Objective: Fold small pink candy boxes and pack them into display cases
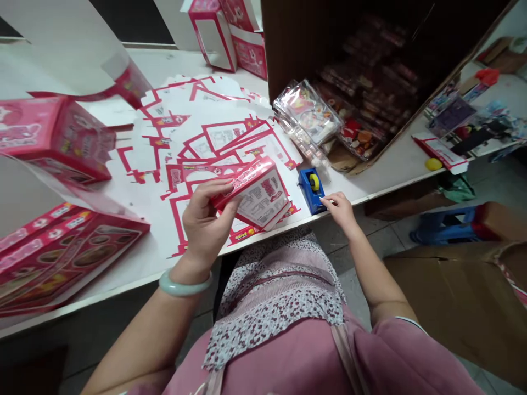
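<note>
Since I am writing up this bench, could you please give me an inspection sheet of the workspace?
Surface: white table, strewn with flat card pieces.
Job's things: small pink box, tilted; blue tape dispenser with a yellow roll, near the table edge.
Clutter: larger pink boxes at left; open carton with clear packs at its mouth.
Grips: left grip holds the small pink box; right grip is at the dispenser's front end, any pinched tape too small to tell.
Cables: nothing seen.
Surroundings: brown carton at right, below the table.
</note>
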A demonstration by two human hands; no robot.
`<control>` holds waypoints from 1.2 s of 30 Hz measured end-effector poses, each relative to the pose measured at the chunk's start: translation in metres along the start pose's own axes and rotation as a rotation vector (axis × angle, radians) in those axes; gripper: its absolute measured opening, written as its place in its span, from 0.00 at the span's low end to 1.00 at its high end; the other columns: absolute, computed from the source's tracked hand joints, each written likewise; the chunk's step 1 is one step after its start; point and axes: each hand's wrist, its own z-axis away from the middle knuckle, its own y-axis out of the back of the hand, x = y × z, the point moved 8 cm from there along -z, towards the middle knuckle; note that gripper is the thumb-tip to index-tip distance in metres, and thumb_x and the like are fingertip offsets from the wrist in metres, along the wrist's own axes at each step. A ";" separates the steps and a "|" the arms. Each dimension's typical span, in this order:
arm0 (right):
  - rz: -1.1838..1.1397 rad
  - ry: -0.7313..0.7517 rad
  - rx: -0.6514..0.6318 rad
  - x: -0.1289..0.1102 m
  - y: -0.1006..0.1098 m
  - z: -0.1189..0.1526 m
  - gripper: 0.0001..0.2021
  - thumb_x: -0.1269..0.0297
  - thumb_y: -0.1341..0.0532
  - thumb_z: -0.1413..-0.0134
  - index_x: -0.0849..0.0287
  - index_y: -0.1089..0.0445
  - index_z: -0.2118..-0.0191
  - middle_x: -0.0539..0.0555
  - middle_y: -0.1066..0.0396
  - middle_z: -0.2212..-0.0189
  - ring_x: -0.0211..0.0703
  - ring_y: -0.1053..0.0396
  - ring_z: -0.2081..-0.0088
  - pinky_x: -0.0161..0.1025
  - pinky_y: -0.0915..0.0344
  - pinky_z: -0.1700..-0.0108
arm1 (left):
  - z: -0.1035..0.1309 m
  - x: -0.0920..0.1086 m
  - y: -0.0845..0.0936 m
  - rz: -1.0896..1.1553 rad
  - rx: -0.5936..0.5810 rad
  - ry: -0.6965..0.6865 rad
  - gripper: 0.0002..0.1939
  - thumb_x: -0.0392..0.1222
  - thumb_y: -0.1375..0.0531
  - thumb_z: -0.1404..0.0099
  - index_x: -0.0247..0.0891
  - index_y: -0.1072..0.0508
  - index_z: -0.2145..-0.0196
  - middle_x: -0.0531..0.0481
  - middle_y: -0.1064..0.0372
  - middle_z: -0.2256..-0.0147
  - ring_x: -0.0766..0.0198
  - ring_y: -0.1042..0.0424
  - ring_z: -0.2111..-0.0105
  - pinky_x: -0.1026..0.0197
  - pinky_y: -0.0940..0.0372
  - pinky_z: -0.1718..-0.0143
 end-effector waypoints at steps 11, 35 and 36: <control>-0.018 -0.071 0.062 0.013 0.000 0.030 0.14 0.51 0.34 0.51 0.57 0.26 0.76 0.58 0.27 0.65 0.46 0.28 0.62 0.47 0.28 0.51 | 0.000 0.001 0.004 -0.026 -0.050 -0.112 0.18 0.33 0.33 0.35 0.48 0.26 0.49 0.47 0.26 0.50 0.54 0.25 0.48 0.50 0.25 0.49; -0.281 0.196 -0.208 -0.102 -0.066 0.001 0.37 0.42 0.38 0.44 0.53 0.40 0.33 0.62 0.27 0.47 0.55 0.28 0.48 0.50 0.27 0.53 | -0.005 -0.038 0.071 0.000 0.236 -0.052 0.13 0.42 0.35 0.31 0.44 0.27 0.50 0.50 0.30 0.59 0.63 0.27 0.59 0.61 0.30 0.54; -0.350 0.140 -0.230 -0.093 -0.063 0.002 0.34 0.40 0.40 0.43 0.55 0.36 0.36 0.62 0.25 0.50 0.55 0.27 0.49 0.49 0.27 0.54 | 0.006 -0.052 0.076 0.063 0.295 0.029 0.14 0.45 0.35 0.31 0.44 0.28 0.50 0.51 0.31 0.60 0.64 0.27 0.60 0.61 0.29 0.54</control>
